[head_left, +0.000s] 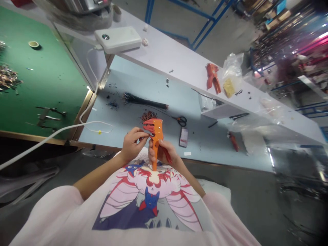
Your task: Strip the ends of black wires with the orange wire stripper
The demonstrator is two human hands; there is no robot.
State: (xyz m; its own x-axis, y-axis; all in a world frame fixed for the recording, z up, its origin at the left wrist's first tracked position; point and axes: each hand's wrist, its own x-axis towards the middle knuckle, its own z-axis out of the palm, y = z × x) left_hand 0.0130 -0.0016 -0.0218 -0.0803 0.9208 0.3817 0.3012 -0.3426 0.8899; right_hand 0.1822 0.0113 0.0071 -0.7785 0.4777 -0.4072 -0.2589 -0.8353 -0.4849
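Observation:
My right hand (166, 151) is wrapped round the handles of an orange and red wire stripper (158, 131), held upright close to my chest with its jaws pointing left. My left hand (133, 142) pinches its fingertips together just below the jaws. Something small and dark shows at those fingertips, too small to name. Behind the tool lies a pile of short copper-coloured pieces (149, 115). Farther back on the light blue table (138, 73) rests a long bundle of black wires (146, 101). Black-handled scissors (181, 120) lie to the right of the tool.
A phone-like device (183, 137) lies near the front edge. On the white shelf (166, 51) are a white power bank (118, 39) and another orange-red hand tool (213, 78). A white cable (61, 130) crosses at left. A red-handled tool (233, 141) lies at right.

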